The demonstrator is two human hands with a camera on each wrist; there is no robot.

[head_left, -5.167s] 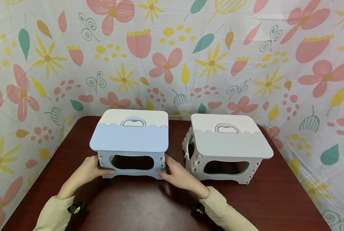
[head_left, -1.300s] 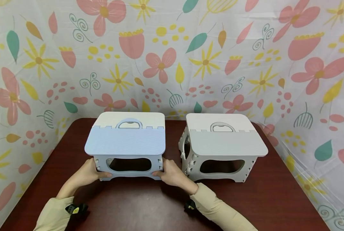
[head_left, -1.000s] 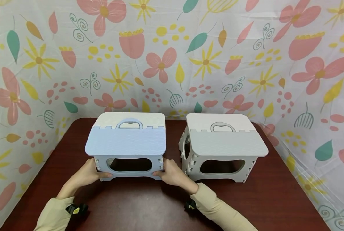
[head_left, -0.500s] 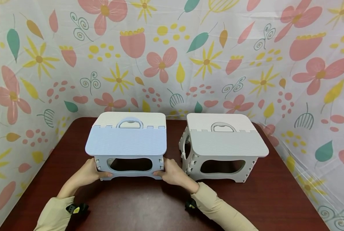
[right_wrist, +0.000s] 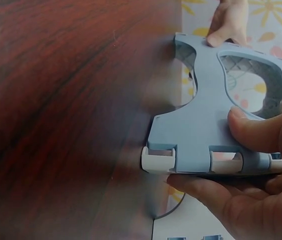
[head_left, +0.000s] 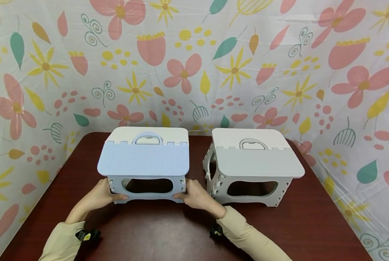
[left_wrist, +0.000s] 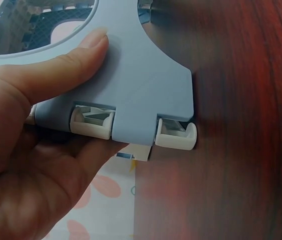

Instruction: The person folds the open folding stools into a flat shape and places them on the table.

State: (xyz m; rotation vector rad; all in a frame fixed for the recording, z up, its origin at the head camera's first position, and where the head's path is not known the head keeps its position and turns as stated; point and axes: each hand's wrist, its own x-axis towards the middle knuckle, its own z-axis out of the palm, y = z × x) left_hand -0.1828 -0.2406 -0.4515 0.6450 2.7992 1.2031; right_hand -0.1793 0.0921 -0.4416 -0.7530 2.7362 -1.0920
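Observation:
A folding step stool point(head_left: 143, 157) with a blue and white top and a carry handle stands unfolded at the left of the table. My left hand point(head_left: 98, 197) grips its lower left front corner, thumb on the front panel and fingers round the side. At the opposite corner my right hand point(head_left: 197, 195) holds on the same way. In the left wrist view the left thumb lies flat below the oval opening of the blue panel point(left_wrist: 146, 85), beside white hinge pieces point(left_wrist: 176, 135). The right wrist view shows the right hand's fingers point(right_wrist: 206, 192) behind the side.
A grey and white folding step stool point(head_left: 259, 163) stands just to the right, close by my right hand. Both are on a dark red-brown table point(head_left: 155, 232). A flower-patterned cloth point(head_left: 194, 72) hangs behind and at the sides.
Over the five seconds the blue stool has come slightly nearer to me, both hands still holding it. In the last second hands and stools have stayed in place; the view shifts slightly.

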